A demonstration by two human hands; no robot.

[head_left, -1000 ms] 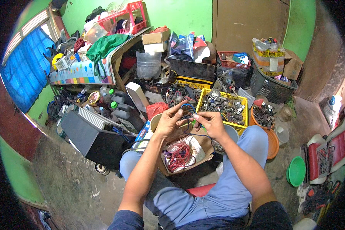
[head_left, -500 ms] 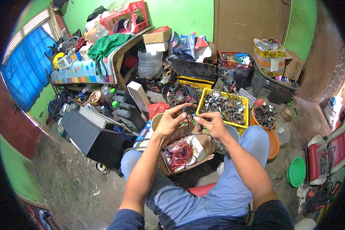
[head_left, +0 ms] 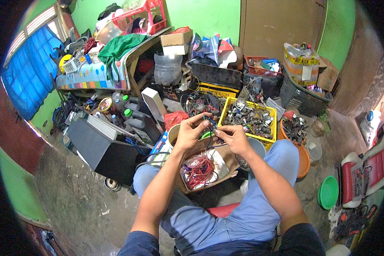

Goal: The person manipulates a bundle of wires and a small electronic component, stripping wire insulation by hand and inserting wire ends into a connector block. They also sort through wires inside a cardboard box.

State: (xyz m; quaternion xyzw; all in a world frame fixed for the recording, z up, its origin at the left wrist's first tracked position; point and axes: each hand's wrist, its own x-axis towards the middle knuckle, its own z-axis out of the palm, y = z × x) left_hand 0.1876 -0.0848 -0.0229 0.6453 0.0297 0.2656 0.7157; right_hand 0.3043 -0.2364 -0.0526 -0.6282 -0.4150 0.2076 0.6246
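Note:
Both hands are raised together over an open cardboard box [head_left: 231,166]. A thin blue wire [head_left: 213,123] runs between them, looping over the left fingertips, with a length hanging toward the box. My left hand [head_left: 192,132] pinches it between thumb and fingers. My right hand [head_left: 234,138] is closed close beside, gripping the wire along with a small dark piece whose kind I cannot make out. Inside the box lies a tangle of red and purple wires [head_left: 199,171] on white material.
Ahead stands a yellow crate [head_left: 275,123] full of small dark parts, beside orange tubs [head_left: 303,160]. On the left are a black box-shaped case [head_left: 111,149] and dark jugs with green caps [head_left: 136,121]. A green basin [head_left: 328,192] sits at the right.
My hands stay nearly in place, with the right fingers shifting slightly on the wire. The blue loop between the fingertips has changed shape, and the view has tilted a little.

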